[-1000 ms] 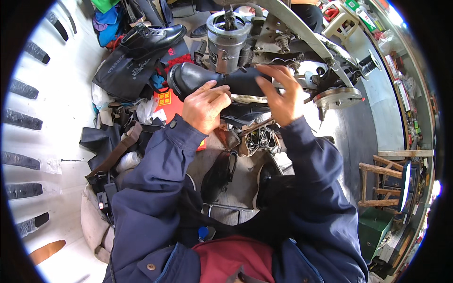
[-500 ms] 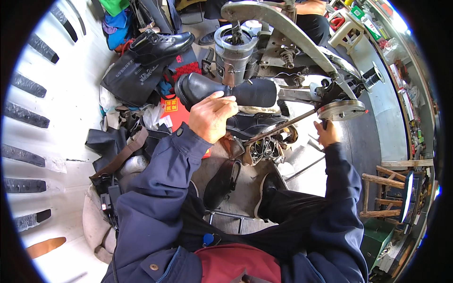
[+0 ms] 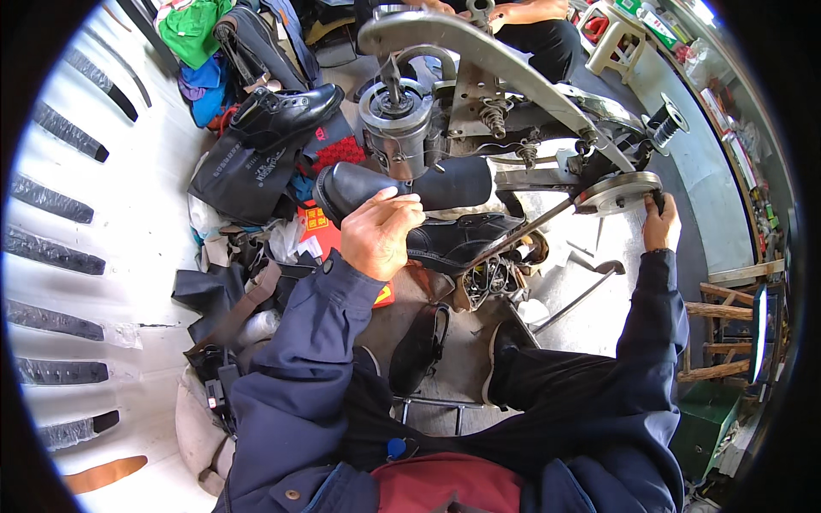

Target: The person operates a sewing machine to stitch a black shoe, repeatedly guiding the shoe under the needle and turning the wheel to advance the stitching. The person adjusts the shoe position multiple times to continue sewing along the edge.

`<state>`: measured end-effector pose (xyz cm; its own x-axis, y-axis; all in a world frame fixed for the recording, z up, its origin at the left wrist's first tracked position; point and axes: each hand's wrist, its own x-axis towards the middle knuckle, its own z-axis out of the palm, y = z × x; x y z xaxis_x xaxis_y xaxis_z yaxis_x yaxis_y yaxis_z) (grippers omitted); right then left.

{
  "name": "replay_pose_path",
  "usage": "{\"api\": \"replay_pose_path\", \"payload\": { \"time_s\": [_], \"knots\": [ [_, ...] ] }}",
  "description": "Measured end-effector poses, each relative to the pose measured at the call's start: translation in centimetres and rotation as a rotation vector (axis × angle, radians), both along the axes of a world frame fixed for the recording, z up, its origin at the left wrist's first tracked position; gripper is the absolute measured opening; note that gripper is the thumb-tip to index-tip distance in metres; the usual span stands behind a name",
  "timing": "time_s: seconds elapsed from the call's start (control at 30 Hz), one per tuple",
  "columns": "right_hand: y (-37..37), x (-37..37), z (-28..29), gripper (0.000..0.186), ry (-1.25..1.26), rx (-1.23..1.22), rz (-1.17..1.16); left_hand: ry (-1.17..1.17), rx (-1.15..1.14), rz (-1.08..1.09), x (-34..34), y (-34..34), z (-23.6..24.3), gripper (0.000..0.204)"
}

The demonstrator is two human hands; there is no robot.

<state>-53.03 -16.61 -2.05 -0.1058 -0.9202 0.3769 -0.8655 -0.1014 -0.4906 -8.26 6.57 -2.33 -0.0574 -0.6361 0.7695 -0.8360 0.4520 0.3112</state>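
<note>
A black leather boot lies sideways at the metal stitching machine's cylindrical head. My left hand grips the boot with bent fingers at its near side, just below the head. My right hand holds the handle on the machine's handwheel, off to the right. Below the held boot, another black shoe sits among metal parts and a bin of tangled odds and ends. A spool is mounted on the machine's right.
A co-worker's arm and dark-trousered leg appear behind the machine. A black shoe rests on dark bags at left. Shoes stand on the floor below. Wooden stools and a green box are at right; leather scraps lie left.
My right hand has left the boot and moved right to the handwheel, now swung round to its right side. My left hand stays on the boot. The view has shifted slightly.
</note>
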Motion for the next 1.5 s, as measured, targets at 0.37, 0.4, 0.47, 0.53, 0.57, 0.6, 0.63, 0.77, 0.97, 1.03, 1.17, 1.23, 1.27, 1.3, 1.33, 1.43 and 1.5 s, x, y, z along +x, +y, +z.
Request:
{"api": "replay_pose_path", "payload": {
  "time_s": [0.37,0.4,0.47,0.53,0.57,0.6,0.63,0.77,0.97,1.03,1.17,1.23,1.27,1.3,1.33,1.43,1.5],
  "knots": [
    [6.1,8.4,-3.6,0.029,-0.532,0.591,0.557,0.047,-0.002,0.016,-0.2,-0.3,0.1,0.016],
    [5.9,8.0,-1.5,0.024,-0.480,0.464,0.460,0.061,-0.001,0.015,-0.2,-0.4,0.1,0.016],
    [4.5,6.1,1.5,0.019,-0.462,0.202,0.412,0.076,0.009,0.008,-0.1,-0.4,0.2,0.014],
    [2.5,3.6,2.1,0.019,-0.386,0.054,0.285,0.089,0.014,0.011,0.0,-0.5,0.2,0.014],
    [1.5,2.2,1.7,0.020,-0.295,0.016,0.190,0.102,0.021,0.019,0.0,-0.6,0.3,0.013],
    [0.9,0.8,0.7,0.021,-0.187,0.077,0.065,0.100,0.019,0.015,-0.1,-0.5,0.3,0.013],
    [0.3,0.1,-1.0,0.021,-0.163,0.120,-0.002,0.103,0.023,0.015,-0.1,-0.5,0.3,0.013],
    [1.0,1.8,-6.5,0.022,0.001,0.345,0.187,0.102,0.015,-0.007,0.0,-0.5,0.4,0.013],
    [6.4,8.3,-1.8,0.027,-0.597,0.495,0.565,0.092,0.015,-0.007,0.1,-0.6,0.1,0.012],
    [4.7,6.5,1.2,0.018,-0.540,0.200,0.477,0.089,0.015,-0.005,0.2,-0.7,0.0,0.011],
    [0.7,0.8,0.5,0.020,-0.239,0.097,0.075,0.098,0.012,0.000,0.2,-0.7,0.0,0.011],
    [-0.2,-0.1,-2.9,0.025,-0.108,0.174,-0.091,0.094,0.006,-0.001,0.2,-0.7,0.1,0.011],
    [-0.2,0.3,-4.7,0.027,-0.007,0.207,-0.128,0.093,0.004,-0.001,0.2,-0.7,0.1,0.011],
    [0.2,0.9,-5.9,0.032,-0.094,0.364,-0.065,0.095,0.001,-0.001,0.2,-0.7,0.2,0.011],
    [0.9,2.1,-6.7,0.034,-0.038,0.501,0.006,0.097,-0.001,-0.001,0.1,-0.8,0.2,0.011],
    [4.7,6.6,-6.1,0.035,-0.331,0.705,0.358,0.099,0.003,0.003,0.1,-0.7,0.2,0.011],
    [5.8,8.6,-3.6,0.025,-0.514,0.622,0.528,0.099,0.013,0.001,0.1,-0.7,0.2,0.012]
  ]
}}
